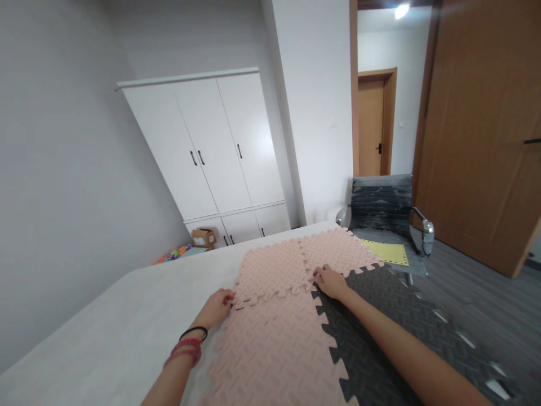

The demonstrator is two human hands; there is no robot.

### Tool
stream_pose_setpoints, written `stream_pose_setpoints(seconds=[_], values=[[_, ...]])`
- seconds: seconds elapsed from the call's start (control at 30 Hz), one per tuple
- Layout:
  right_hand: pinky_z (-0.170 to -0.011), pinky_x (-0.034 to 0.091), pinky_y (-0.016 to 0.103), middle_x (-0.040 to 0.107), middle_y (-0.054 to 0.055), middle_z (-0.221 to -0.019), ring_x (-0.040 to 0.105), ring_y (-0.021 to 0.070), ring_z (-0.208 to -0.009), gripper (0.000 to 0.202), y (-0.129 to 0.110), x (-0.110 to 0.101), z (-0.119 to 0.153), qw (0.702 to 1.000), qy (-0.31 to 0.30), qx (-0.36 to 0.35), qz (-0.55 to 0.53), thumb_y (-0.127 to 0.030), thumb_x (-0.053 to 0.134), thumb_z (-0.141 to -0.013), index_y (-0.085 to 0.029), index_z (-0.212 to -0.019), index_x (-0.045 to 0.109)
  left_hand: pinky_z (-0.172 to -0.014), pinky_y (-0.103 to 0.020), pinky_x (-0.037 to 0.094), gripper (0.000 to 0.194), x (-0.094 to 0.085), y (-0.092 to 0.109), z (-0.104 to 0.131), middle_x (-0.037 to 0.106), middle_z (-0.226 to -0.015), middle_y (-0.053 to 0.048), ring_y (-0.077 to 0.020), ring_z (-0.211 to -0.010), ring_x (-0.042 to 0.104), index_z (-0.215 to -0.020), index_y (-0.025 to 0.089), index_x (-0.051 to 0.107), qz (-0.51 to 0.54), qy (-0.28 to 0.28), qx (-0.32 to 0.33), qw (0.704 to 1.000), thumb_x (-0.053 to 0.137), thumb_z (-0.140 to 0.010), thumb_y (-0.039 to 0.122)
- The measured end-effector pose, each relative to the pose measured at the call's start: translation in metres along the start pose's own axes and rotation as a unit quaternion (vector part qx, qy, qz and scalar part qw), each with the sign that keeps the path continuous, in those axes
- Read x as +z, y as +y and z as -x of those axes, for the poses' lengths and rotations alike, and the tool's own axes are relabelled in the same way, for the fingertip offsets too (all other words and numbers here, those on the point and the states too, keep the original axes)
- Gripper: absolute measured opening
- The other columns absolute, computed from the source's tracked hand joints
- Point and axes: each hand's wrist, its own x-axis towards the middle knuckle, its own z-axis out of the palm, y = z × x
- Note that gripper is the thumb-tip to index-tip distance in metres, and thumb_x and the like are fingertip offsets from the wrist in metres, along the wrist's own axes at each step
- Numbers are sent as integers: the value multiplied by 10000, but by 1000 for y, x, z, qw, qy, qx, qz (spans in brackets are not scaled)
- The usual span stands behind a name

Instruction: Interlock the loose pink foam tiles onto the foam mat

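Observation:
Pink foam mats [279,344] with toothed edges lie on a white surface [139,304], one nearer and two behind it. A dark grey foam mat [393,316] lies along their right side. My left hand [220,304] has its fingers curled at the left edge of the pink mats, by the seam between the near and far ones. My right hand [329,281] rests with bent fingertips where the pink mats and the grey mat meet. Whether either hand pinches a mat edge is too small to tell.
A chair [380,197] holding a yellow foam mat [389,252] stands beyond the right far corner. A white wardrobe [220,146], a cardboard box [203,237] and colourful items [177,254] are at the back. A wooden door [482,135] stands at right.

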Motion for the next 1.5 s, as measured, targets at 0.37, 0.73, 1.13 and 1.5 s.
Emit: stream_pose_setpoints(seconds=[0.37,0.73,1.13,1.5], values=[[-711,405,285,568,55,-1034,602,177,-851,317,7,-3,-19,999,-43,23,-16,-480,486,-840,-259,-1050,574,-779,-340,393,244,-11,54,27,627,-966,-89,-230,-902,606,-892,204,614,-127,20,8,992,387,-841,274],[-729,423,370,544,142,-1094,604,291,-938,372,-11,5,-27,997,-31,43,62,-481,458,-844,-220,-1102,524,-849,-428,377,597,17,106,55,601,-1141,-201,-324,-1059,554,-1378,230,406,-173,9,8,985,368,-869,540],[-738,398,361,567,165,-1095,602,291,-935,384,-6,6,-29,997,-40,6,72,-438,449,-836,-177,-1113,502,-920,-485,350,624,20,118,60,615,-1132,-183,-352,-1092,533,-1410,328,345,-220,12,37,975,359,-854,611],[-746,371,322,635,121,-1059,611,243,-927,438,-6,2,-15,996,-20,-77,42,-503,321,-904,-180,-1164,463,-891,-464,382,668,20,120,62,634,-1098,-186,-348,-1064,557,-1439,309,283,-223,-5,29,974,320,-857,634]])
